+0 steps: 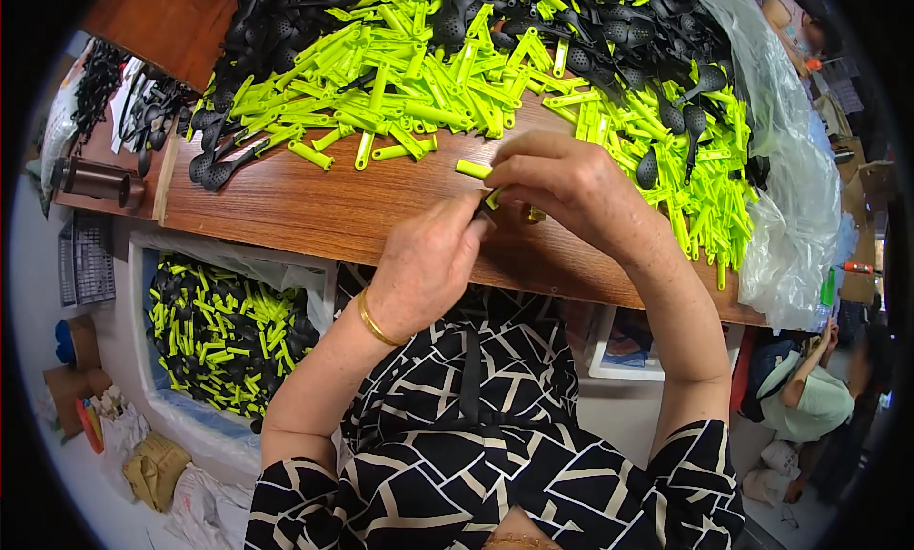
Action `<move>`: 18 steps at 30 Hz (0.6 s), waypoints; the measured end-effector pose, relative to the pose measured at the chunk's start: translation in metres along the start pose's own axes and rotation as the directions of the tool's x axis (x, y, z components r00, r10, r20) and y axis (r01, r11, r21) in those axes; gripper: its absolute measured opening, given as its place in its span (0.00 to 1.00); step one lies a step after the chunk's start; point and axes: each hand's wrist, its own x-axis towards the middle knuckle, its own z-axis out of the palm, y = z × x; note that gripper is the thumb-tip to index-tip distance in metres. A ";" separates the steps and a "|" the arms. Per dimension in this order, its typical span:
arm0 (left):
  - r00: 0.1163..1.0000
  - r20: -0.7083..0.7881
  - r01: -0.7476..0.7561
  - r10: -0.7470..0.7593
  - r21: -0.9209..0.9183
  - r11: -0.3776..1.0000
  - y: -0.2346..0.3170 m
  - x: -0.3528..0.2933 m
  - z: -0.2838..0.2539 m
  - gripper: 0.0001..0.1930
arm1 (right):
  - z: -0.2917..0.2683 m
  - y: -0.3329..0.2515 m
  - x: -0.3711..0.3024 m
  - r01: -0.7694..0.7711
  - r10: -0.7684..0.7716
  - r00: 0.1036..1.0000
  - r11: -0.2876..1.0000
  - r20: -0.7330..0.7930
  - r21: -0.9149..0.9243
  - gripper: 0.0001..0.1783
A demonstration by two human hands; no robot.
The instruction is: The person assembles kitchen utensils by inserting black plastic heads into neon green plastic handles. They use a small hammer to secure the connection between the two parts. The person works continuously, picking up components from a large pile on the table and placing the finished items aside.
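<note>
Over the table's near edge, my two hands meet with their fingers closed. My left hand [428,260] grips a small dark piece, probably the stem of a black utensil, mostly hidden in the fingers. A bit of lime green [492,200] shows at its end, between the hands. My right hand [576,179] pinches at this spot from above. By its fingertips, a short lime-green handle piece [472,169] sticks out; whether it is held or lies on the table I cannot tell. Beyond, lime-green handle sleeves [419,83] are heaped loosely on the brown wooden table [314,202].
Black slotted spoons [628,31] pile up at the back. Some with dark stems [221,167] lie at left. Below left stands a lined bin [228,331] of black and green utensils. Clear plastic sheeting [790,236] hangs at right, near another person [804,398].
</note>
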 end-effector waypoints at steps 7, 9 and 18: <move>0.810 0.541 0.582 -0.225 -0.697 0.419 -0.021 -0.027 -0.021 0.18 | 0.012 -0.025 -0.012 0.228 -0.228 0.974 0.964 0.010 -0.137 0.16; 0.815 0.542 0.578 -0.205 -0.732 0.361 -0.029 -0.043 -0.016 0.17 | 0.023 -0.021 -0.016 0.186 -0.188 0.982 0.976 -0.005 -0.116 0.16; 0.831 0.193 0.456 -0.522 -0.775 0.438 -0.039 -0.047 -0.009 0.14 | 0.044 0.018 0.005 -0.216 0.246 0.965 0.942 0.089 -0.258 0.12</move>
